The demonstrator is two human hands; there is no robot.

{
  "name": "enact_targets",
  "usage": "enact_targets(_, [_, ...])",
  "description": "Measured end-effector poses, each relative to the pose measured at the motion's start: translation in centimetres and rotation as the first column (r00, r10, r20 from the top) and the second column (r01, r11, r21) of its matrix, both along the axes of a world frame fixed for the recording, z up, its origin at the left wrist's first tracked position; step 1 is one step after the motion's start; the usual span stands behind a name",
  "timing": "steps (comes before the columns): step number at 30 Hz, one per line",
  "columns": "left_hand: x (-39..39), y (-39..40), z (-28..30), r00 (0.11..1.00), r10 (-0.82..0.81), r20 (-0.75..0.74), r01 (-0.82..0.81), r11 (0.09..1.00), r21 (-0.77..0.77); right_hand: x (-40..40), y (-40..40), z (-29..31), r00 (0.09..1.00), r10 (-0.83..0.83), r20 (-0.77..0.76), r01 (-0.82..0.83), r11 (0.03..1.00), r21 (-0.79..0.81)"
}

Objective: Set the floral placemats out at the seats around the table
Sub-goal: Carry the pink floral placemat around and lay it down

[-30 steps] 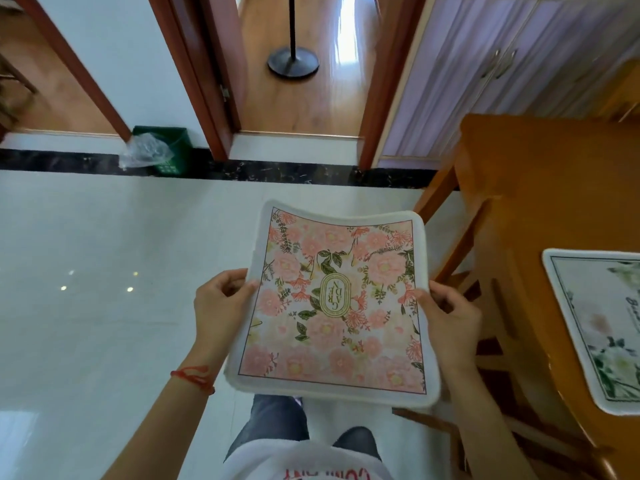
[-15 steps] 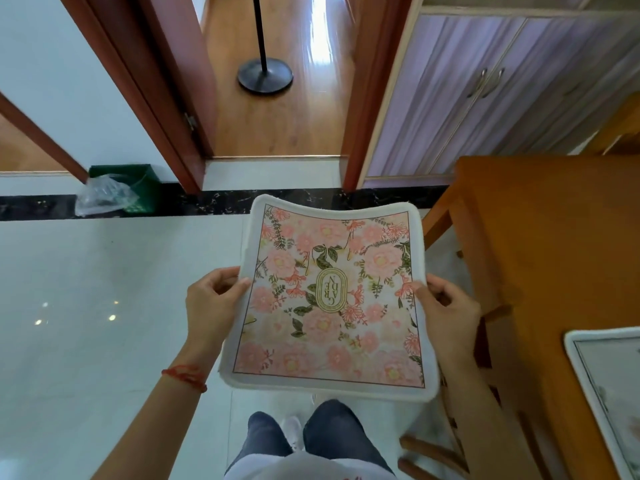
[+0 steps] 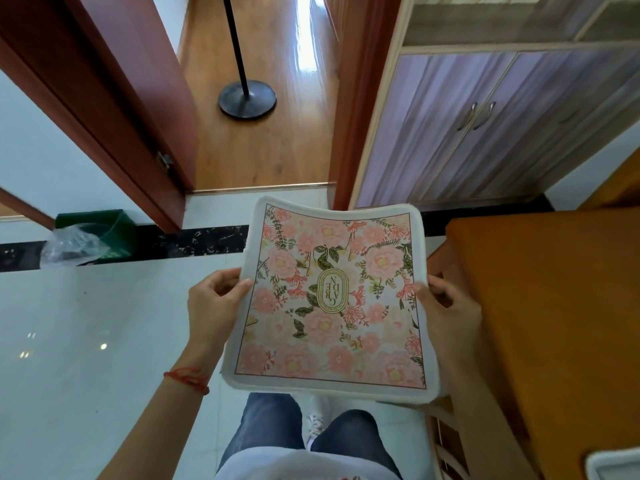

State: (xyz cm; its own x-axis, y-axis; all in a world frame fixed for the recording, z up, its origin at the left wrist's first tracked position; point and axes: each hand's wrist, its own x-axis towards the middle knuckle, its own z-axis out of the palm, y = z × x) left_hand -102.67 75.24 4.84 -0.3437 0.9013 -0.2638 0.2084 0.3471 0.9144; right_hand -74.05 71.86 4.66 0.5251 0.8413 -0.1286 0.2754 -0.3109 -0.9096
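Observation:
I hold a pink floral placemat (image 3: 332, 299) flat in front of me, above the white floor and my legs. My left hand (image 3: 213, 304) grips its left edge, thumb on top. My right hand (image 3: 446, 313) grips its right edge. The mat has a white border and a gold oval label in the middle. The orange wooden table (image 3: 561, 306) stands just to the right of the mat. A corner of a second placemat (image 3: 614, 462) lies on the table at the bottom right.
A wooden chair (image 3: 446, 431) sits tucked against the table's left side, under my right forearm. Ahead are an open doorway with a black lamp stand base (image 3: 247, 98), a purple cabinet (image 3: 485, 133), and a green bin (image 3: 95, 235) with a plastic bag by the wall.
I have walked forward along the table toward the doorway, carrying the pink mat in both hands. The second placemat on the table has slid toward the bottom right edge of view.

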Motion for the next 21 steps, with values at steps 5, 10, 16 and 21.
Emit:
enact_targets(5, [1.0,6.5,-0.1,0.998,-0.055,0.029,0.055,0.998,0.01,0.8,4.6,-0.4,0.998,-0.047,0.044,0.047,0.999,-0.006])
enact_targets(10, [2.0,13.8,-0.2,0.985,-0.166,0.041,0.165,0.986,0.017,0.9,9.6,-0.3,0.992,-0.115,0.057,0.114,0.993,0.03])
enact_targets(16, [3.2,22.7,0.3,0.956,-0.294,0.01,0.294,0.956,0.024,1.1,15.2,-0.9,0.97,-0.242,0.024,0.241,0.97,0.023])
enact_targets(21, [5.8,28.1,0.6,0.914,-0.406,-0.023,0.406,0.914,-0.005,2.2,17.2,-1.0,0.937,-0.35,-0.011,0.35,0.937,0.003])
